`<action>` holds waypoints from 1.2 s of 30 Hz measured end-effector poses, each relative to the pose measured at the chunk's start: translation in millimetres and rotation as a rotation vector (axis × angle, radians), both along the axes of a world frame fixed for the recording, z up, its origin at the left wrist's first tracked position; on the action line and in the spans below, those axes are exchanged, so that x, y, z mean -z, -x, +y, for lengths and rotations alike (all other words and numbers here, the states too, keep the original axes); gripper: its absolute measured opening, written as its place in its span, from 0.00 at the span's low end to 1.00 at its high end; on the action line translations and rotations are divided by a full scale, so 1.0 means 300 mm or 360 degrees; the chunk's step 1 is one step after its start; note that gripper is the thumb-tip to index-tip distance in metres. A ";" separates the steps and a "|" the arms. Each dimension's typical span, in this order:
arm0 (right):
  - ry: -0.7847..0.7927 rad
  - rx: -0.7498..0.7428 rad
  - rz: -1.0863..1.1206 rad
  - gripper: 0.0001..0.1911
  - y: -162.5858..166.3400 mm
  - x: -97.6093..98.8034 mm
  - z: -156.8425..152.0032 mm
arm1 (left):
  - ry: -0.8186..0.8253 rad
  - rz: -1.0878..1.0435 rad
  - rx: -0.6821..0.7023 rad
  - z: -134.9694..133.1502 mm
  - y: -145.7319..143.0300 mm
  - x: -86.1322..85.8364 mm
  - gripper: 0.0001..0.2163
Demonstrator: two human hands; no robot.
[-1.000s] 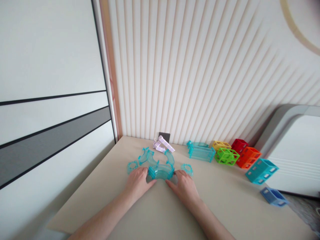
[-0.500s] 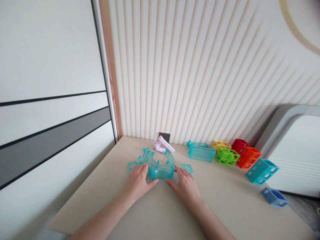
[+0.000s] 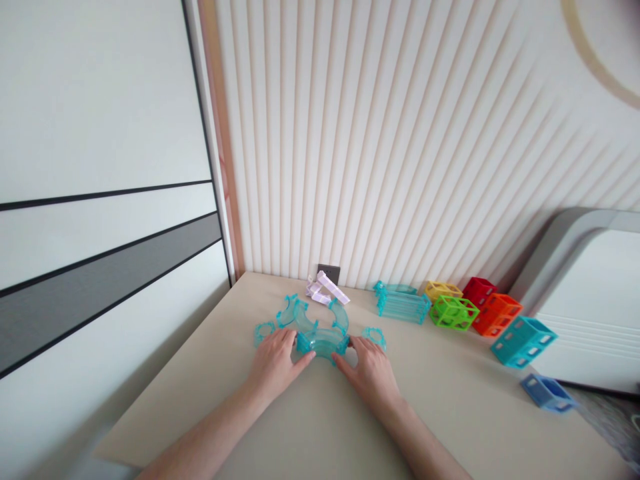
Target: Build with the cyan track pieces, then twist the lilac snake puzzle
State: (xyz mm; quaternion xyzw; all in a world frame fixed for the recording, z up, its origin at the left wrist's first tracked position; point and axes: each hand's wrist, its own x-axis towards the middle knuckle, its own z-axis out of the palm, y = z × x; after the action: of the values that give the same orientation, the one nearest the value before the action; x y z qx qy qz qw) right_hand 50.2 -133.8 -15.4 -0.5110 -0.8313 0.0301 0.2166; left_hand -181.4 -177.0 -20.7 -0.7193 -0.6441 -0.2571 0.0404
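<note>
A translucent teal curved track piece [image 3: 326, 341] lies on the table between my two hands. My left hand [image 3: 278, 360] holds its left end, fingers behind and thumb along the near side. At the right end, my right hand [image 3: 369, 365] grips it the same way. Just beyond are more teal curved pieces [image 3: 340, 316], one of them [image 3: 287, 311] at the back left. A small teal ring piece [image 3: 265, 329] sits beside my left fingers. Another ring piece [image 3: 374, 337] is beyond my right hand.
Pale purple pieces [image 3: 325, 289] lie by a dark wall socket [image 3: 329, 273]. To the right stand long teal pieces [image 3: 404, 307] and a row of yellow, green [image 3: 454, 313], red, orange [image 3: 497, 315], teal [image 3: 524, 343] and blue [image 3: 549, 393] hollow blocks. A ribbed wall borders the table [image 3: 310, 427].
The thumbs and the curved track piece have shifted very slightly, the piece's near edge tilting a little. The other pieces stay where they were.
</note>
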 end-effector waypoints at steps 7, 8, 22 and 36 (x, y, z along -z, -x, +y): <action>0.0034 0.0011 0.0021 0.15 0.006 -0.015 -0.004 | 0.0017 -0.0001 -0.0012 -0.001 -0.006 -0.007 0.13; 0.0053 0.0014 0.0020 0.15 0.007 -0.019 -0.005 | 0.0018 -0.0004 -0.0010 -0.001 -0.007 -0.008 0.13; 0.0182 -0.0025 -0.0149 0.16 -0.002 -0.013 -0.005 | 0.0197 0.0018 -0.0075 -0.012 -0.011 -0.023 0.13; 0.0177 -0.0021 -0.0179 0.13 0.004 -0.035 -0.011 | 0.0269 0.0065 -0.0056 -0.005 -0.007 -0.015 0.11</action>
State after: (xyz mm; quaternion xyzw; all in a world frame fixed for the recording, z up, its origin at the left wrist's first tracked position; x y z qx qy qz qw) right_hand 49.2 -137.1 -4.9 -0.5177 -0.8425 0.0489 0.1407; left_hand -179.2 -178.5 -16.1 -0.7138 -0.6752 -0.1862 -0.0027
